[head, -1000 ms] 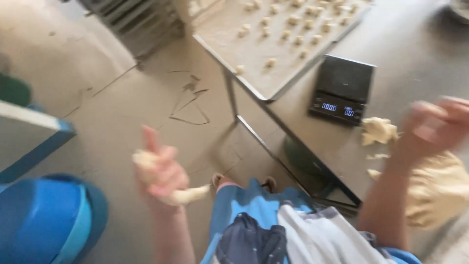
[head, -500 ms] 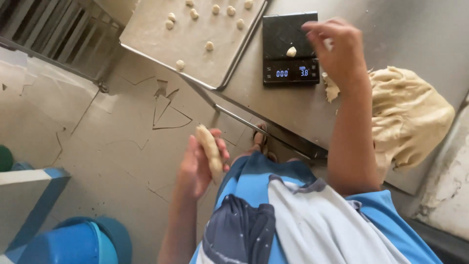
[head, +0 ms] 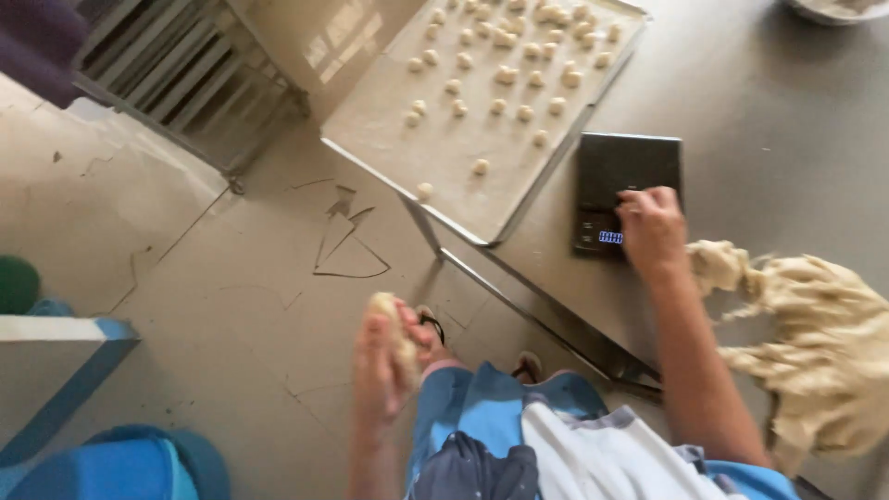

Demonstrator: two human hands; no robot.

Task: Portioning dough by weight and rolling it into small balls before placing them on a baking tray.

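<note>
My left hand (head: 384, 356) hangs below the table edge, closed around a roll of pale dough (head: 400, 335). My right hand (head: 652, 230) rests with bent fingers on the front edge of a small black scale (head: 625, 176), over its lit display; whether it holds anything I cannot tell. A large mass of ragged dough (head: 815, 343) lies on the steel table (head: 741, 93) just right of that hand. A flat metal tray (head: 444, 171) to the left of the scale carries several small dough balls (head: 505, 74).
A metal rack (head: 176, 69) stands on the cracked concrete floor (head: 231, 278) at upper left. A blue bin (head: 111, 468) and a blue-edged board (head: 56, 356) sit at lower left. A bowl rim (head: 838, 9) shows at the top right corner.
The small dough piece that sat on the scale is gone. My right hand has come down from the scale's top to its front edge. The left hand still holds its dough.
</note>
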